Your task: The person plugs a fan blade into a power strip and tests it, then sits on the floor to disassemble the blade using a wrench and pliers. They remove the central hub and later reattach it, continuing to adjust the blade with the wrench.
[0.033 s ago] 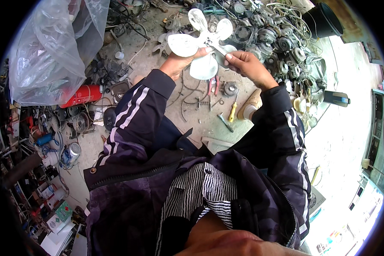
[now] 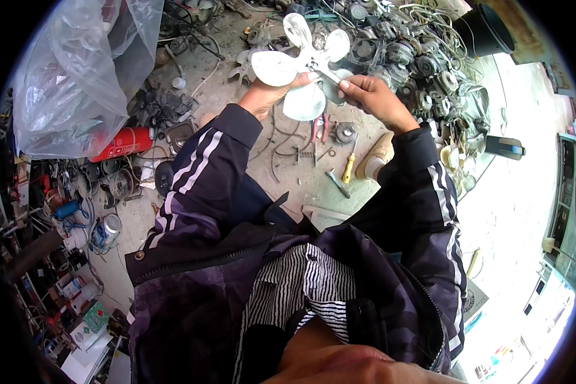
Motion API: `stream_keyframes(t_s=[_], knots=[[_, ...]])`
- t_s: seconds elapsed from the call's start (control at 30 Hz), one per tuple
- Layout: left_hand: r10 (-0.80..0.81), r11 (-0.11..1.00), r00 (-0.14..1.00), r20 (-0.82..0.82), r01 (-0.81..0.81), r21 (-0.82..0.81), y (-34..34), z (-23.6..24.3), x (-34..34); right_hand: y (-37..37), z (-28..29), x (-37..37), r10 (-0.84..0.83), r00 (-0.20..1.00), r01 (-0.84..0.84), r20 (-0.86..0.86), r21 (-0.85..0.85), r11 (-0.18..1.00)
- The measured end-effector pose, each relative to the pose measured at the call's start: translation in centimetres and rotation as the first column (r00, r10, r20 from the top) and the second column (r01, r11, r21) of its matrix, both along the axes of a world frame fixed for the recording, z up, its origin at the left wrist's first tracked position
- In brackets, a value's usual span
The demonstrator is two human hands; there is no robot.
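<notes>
In front of me, my left hand [image 2: 270, 95] grips a white fan blade [image 2: 304, 104] by its left side, thumb reaching toward the hub. A slim, flat metal tool [image 2: 328, 75] is pinched in my right hand [image 2: 376, 99]. It runs from the thumb to the hub at the fan's middle; its exact kind is hard to tell. On the floor below lie red-handled pliers [image 2: 320, 128], a round motor part [image 2: 345, 132] and a yellow-handled screwdriver [image 2: 348, 168]. Near them are a long bolt-like part with a spring [image 2: 306, 154] and a small dark-handled tool [image 2: 338, 184].
A heap of old motors and wires [image 2: 406, 57] fills the far right, beside a black bucket [image 2: 484, 31]. At the left hang a clear plastic bag [image 2: 77, 83] and, under it, a red cylinder [image 2: 125, 144]. My shoe [image 2: 376, 155] stands right of the screwdriver.
</notes>
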State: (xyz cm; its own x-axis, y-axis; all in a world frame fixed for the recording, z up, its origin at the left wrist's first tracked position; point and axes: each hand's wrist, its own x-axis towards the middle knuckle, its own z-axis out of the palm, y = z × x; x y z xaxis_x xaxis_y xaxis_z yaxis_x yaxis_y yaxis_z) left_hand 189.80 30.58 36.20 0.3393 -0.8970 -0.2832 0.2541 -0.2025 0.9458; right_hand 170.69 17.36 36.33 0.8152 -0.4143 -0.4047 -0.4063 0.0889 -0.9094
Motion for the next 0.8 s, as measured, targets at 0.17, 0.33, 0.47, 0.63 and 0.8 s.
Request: stream_keyframes(t_s=[0.17,0.33,0.47,0.63,0.8], knots=[[-0.134,0.991,0.966,0.219,0.136,0.007,0.3,0.3,0.9,-2.0,0.5,-1.0,0.127,0.991,-0.135,-0.046,-0.389,0.912],[-0.227,0.974,0.949,0.217,0.219,0.06,0.1,0.3,0.8,-1.8,2.7,-1.3,0.122,0.992,-0.123,-0.042,-0.6,0.791],[-0.111,0.993,0.994,-0.011,0.112,0.046,-0.4,-1.1,0.9,-2.6,1.5,-1.7,0.036,0.992,0.0,0.125,-0.278,0.961],[-0.032,0.999,0.975,-0.22,0.039,0.03,-0.4,-0.1,0.7,-0.9,1.8,-1.0,-0.077,0.994,0.071,0.074,0.086,0.994],[0.011,1.0,0.968,-0.252,-0.013,-0.005,-0.3,0.0,0.4,0.8,1.1,0.0,-0.06,0.995,0.048,0.083,0.135,0.99]])
